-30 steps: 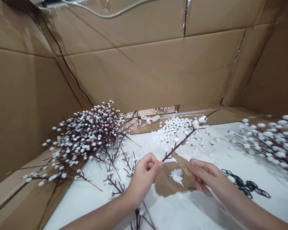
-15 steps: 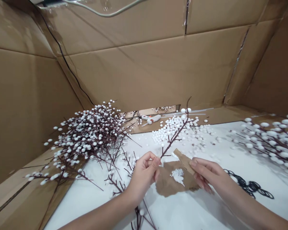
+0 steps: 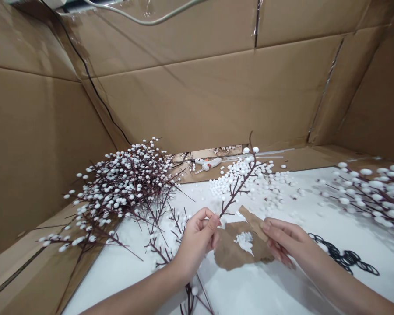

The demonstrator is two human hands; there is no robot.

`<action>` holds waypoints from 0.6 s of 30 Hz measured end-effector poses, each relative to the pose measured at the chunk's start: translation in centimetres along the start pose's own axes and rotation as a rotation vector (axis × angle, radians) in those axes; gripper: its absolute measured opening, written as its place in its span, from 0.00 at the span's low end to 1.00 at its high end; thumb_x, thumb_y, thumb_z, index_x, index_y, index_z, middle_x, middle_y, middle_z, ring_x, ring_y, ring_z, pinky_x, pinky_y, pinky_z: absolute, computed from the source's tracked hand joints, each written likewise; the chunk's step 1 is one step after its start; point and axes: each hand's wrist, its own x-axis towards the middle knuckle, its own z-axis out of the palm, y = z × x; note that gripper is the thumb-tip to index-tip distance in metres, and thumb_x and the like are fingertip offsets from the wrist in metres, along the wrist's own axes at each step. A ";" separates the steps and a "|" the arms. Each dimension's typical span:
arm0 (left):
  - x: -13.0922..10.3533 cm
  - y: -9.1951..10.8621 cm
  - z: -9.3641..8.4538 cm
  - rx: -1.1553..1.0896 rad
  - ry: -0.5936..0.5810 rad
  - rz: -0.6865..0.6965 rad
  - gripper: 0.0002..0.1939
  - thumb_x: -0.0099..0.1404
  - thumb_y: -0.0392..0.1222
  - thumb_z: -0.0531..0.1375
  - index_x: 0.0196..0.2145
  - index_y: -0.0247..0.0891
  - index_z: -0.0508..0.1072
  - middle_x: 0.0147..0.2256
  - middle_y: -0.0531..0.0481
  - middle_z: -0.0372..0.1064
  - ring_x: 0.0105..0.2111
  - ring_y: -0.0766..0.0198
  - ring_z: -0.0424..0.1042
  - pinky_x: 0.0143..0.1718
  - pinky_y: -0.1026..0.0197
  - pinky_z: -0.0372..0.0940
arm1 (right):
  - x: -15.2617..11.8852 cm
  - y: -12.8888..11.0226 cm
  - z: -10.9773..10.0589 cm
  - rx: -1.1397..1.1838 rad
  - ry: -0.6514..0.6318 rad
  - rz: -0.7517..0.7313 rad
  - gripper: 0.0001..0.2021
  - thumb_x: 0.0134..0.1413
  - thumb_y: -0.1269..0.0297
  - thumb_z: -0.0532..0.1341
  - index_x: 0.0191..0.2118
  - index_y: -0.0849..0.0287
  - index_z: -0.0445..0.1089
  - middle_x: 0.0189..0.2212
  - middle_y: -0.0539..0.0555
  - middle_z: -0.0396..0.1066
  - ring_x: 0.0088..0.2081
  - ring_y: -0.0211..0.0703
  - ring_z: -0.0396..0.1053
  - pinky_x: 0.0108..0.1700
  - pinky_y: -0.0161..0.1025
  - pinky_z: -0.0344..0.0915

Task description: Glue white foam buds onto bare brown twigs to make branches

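My left hand (image 3: pixel 202 232) pinches the lower end of a brown twig (image 3: pixel 238 189), which rises upright and carries a few white berries near its top. Between the fingers of my right hand (image 3: pixel 284 238) is a folded strip of brown paper (image 3: pixel 251 219), its narrow end pointing toward the twig. Below and between both hands lies a torn piece of brown paper (image 3: pixel 228 251) with a white paste blob (image 3: pixel 245 242) on it. Bare brown twigs (image 3: pixel 159 249) lie beside my left hand.
Berry branches are heaped at the left (image 3: pixel 124 175), with more at the right (image 3: pixel 377 192). Loose white balls (image 3: pixel 230 177) lie behind the twig, near a glue gun (image 3: pixel 208 163). Black rings (image 3: pixel 344 256) sit right of my right hand. Cardboard walls (image 3: pixel 197 96) surround the white table surface (image 3: pixel 249 293).
The top of the held twig has tipped slightly to the left. The view has shifted a little; both hands keep their hold.
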 end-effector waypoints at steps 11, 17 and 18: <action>0.1 0.4 -0.4 -0.023 -0.029 -0.002 0.18 0.58 0.55 0.56 0.24 0.37 0.61 0.09 0.62 0.53 0.11 0.77 0.38 0.13 0.71 0.38 | 0.3 -0.6 -1.2 0.154 0.147 -0.007 0.24 0.39 0.40 0.59 0.15 0.57 0.55 0.09 0.45 0.52 0.14 0.31 0.48 0.18 0.33 0.46; -0.4 0.8 -0.1 -0.045 -0.049 -0.045 0.18 0.59 0.55 0.55 0.24 0.37 0.62 0.09 0.62 0.51 0.11 0.77 0.38 0.13 0.71 0.37 | 0.3 -0.8 -1.8 0.168 0.218 -0.054 0.21 0.44 0.45 0.58 0.17 0.57 0.56 0.11 0.45 0.51 0.15 0.32 0.48 0.19 0.34 0.47; -0.5 0.8 0.0 -0.048 -0.055 -0.057 0.18 0.59 0.55 0.55 0.24 0.37 0.62 0.08 0.63 0.50 0.11 0.77 0.38 0.13 0.71 0.37 | 0.4 -0.9 -1.9 0.166 0.226 -0.066 0.21 0.44 0.46 0.58 0.17 0.57 0.56 0.11 0.44 0.51 0.15 0.32 0.48 0.19 0.34 0.47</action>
